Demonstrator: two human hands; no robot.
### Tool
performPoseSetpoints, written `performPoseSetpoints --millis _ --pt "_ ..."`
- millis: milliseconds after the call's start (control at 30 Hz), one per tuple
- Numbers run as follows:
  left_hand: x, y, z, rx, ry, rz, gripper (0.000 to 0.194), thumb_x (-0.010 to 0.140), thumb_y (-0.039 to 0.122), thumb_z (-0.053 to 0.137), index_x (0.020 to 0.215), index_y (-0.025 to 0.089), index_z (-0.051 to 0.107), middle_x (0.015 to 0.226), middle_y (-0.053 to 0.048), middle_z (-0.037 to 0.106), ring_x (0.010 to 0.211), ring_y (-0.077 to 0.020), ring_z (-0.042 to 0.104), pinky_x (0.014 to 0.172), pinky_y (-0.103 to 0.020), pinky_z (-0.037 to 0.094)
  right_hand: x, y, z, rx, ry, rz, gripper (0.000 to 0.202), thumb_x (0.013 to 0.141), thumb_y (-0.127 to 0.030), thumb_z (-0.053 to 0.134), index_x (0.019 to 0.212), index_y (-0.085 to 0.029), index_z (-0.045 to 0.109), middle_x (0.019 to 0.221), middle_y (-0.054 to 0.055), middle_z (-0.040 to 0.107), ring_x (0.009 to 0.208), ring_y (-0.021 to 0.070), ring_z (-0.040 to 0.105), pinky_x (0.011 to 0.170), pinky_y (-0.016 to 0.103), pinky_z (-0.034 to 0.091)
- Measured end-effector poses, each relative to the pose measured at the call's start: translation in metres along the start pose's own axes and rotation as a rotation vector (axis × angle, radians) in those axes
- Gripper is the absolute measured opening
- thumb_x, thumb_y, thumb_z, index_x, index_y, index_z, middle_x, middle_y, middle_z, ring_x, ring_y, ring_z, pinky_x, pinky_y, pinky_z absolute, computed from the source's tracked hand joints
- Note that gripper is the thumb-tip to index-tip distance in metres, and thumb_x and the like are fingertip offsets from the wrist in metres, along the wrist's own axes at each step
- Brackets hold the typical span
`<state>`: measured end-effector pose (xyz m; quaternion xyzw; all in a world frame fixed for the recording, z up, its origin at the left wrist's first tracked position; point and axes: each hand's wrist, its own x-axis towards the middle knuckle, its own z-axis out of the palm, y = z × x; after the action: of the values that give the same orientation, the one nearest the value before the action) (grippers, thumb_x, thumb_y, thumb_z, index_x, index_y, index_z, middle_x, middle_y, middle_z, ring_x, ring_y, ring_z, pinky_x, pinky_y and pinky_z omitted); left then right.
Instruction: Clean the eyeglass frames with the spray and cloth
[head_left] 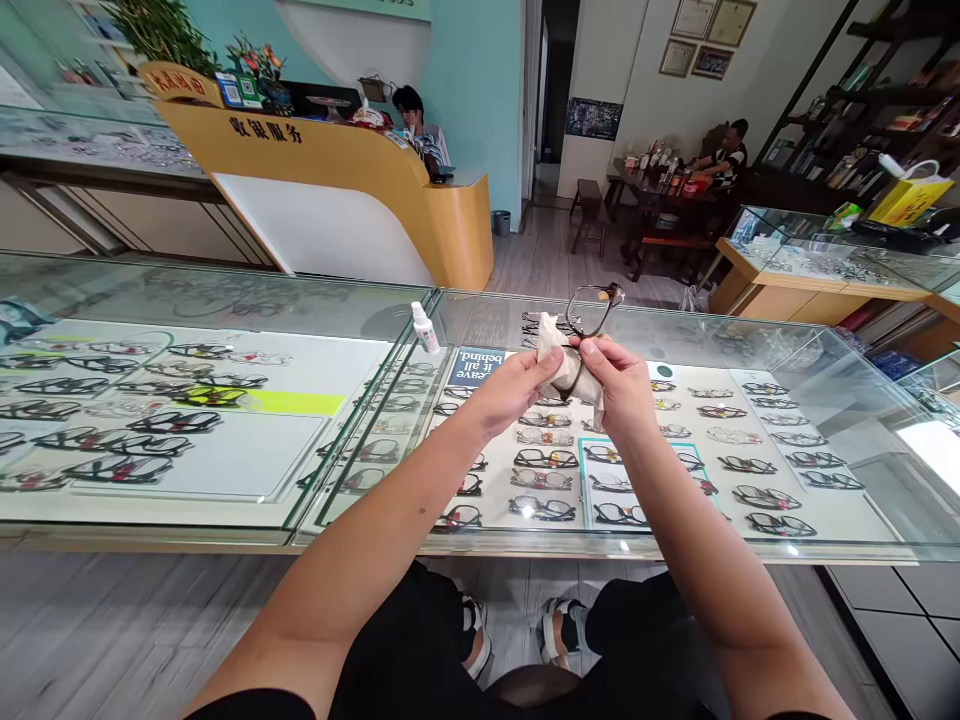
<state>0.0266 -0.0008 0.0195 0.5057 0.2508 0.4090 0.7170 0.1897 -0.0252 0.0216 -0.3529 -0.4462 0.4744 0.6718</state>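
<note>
With the glasses [615, 294] raised above the counter [232, 538] and the bottle [425, 328] standing apart, the left hand [517, 388] pinches the cloth [551, 335] against them, the right hand [626, 385] pinches their frame, and handling seems underway, though how much is done I cannot tell.

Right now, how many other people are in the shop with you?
2. One person is behind the curved yellow wooden counter; the second person is at the dark wooden table farther right. Someone else could be hidden.
</note>
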Motion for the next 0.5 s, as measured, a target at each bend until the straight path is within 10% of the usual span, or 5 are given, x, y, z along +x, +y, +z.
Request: performPoseSetpoints --millis 500 --pt "0.002 0.001 -0.013 0.097 -0.054 0.028 0.068 0.069 0.045 0.103 0.127 0.017 0.08 0.103 -0.009 0.081 0.092 -0.0197 0.071 0.089 -0.03 0.051 0.002 -0.001 -0.006 -0.098 -0.001 -0.02 0.032 0.081 -0.056 0.091 0.095 -0.027 0.089 0.09 0.002 0.065 0.085 0.0178 0.061 0.078 0.034 0.052"
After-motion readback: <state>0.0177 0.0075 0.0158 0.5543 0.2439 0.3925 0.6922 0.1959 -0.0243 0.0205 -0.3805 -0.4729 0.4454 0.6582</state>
